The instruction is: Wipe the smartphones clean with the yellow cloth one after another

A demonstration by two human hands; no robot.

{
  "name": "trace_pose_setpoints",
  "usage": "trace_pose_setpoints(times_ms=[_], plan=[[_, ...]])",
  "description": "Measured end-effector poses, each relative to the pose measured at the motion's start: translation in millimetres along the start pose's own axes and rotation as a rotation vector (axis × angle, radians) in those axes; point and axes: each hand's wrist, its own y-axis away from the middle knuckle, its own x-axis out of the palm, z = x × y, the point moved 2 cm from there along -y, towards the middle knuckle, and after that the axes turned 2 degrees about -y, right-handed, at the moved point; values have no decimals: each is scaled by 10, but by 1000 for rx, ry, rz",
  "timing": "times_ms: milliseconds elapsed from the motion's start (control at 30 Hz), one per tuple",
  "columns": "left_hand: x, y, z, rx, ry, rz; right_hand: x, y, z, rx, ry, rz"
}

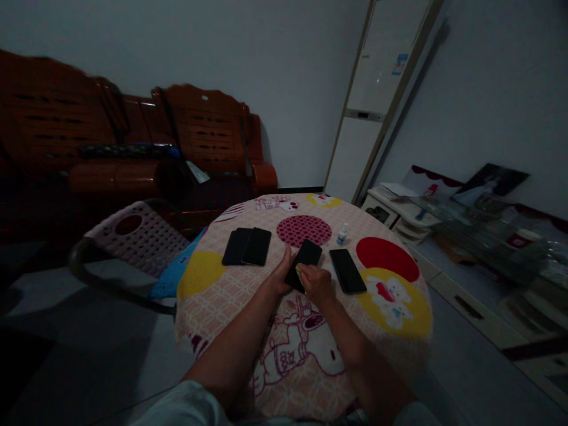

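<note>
A flat black rectangular glass-faced phone sits at the middle of the round table under its pink cartoon-print cloth, its long axis slanting from near-left to far-right. The left hand grips the phone's near-left edge, fingers curled round it; the right hand is pinched on something small and pale yellow-green, too small to identify, pressed to the phone's near end, so both hands touch it. Right of this phone lies a second glossy black phone; left of it, two more dark phones touch side by side. Just beyond it stands a small white plastic bottle.
</note>
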Motion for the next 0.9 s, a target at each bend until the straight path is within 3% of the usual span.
trace_pose_setpoints(times_ms=[267,433,600,900], plan=[[66,-3,115,-81,-70,-27,-77,-21,-46,108,-33,-90],[0,-49,66,-37,45,-63,5,-1,103,-18,3,20],[-7,-44,-13,52,135,-18,71,9,260,-103,44,106],[-43,-32,-129,221,176,-25,2,-10,92,35,60,72]])
